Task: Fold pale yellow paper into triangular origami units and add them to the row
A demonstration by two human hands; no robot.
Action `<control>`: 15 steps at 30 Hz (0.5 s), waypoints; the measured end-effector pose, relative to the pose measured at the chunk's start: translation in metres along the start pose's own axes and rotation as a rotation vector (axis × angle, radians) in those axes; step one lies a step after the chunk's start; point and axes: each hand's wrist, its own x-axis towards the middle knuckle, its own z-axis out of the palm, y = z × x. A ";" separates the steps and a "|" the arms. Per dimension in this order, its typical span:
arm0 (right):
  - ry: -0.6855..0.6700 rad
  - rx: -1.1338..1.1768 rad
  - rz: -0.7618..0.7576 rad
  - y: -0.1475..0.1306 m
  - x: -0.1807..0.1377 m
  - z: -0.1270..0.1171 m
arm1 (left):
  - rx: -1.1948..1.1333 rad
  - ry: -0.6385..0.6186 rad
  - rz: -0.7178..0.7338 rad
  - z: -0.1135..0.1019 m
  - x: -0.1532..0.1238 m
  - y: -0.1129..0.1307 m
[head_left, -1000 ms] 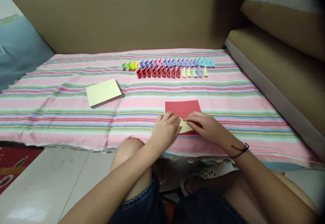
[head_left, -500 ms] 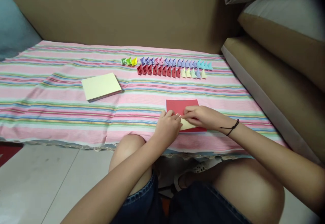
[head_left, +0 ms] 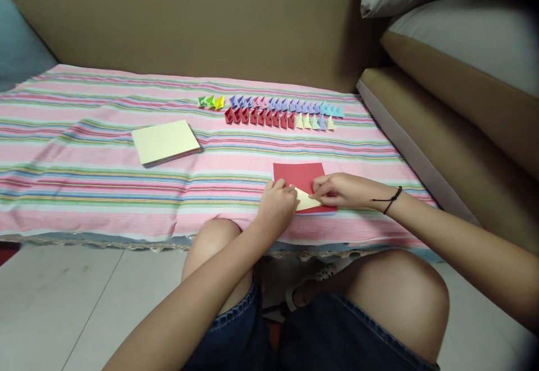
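Note:
My left hand (head_left: 277, 206) and my right hand (head_left: 339, 190) both pinch a small pale yellow paper piece (head_left: 306, 200), which lies on a red paper stack (head_left: 300, 175) near the front edge of the striped cloth (head_left: 105, 174). The left fingers press on the piece's left end, the right fingers on its right end. A black cord circles my right wrist.
Two rows of small folded paper pieces (head_left: 272, 111) in green, yellow, purple, pink, blue and red lie farther back. A pale yellow paper stack (head_left: 165, 142) sits at the left. Tan cushions (head_left: 455, 129) border the right and back. My knees are below the cloth's edge.
The view has shifted to the right and down. My right hand slid a little to the right along the yellow piece, so more of it shows between my hands.

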 end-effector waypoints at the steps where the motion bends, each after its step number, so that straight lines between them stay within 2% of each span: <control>1: -0.006 0.011 0.002 0.000 -0.002 0.000 | 0.000 -0.005 -0.004 0.000 0.000 0.000; 15: -0.078 0.027 0.034 0.001 -0.032 -0.001 | 0.009 -0.026 -0.014 -0.002 0.001 0.000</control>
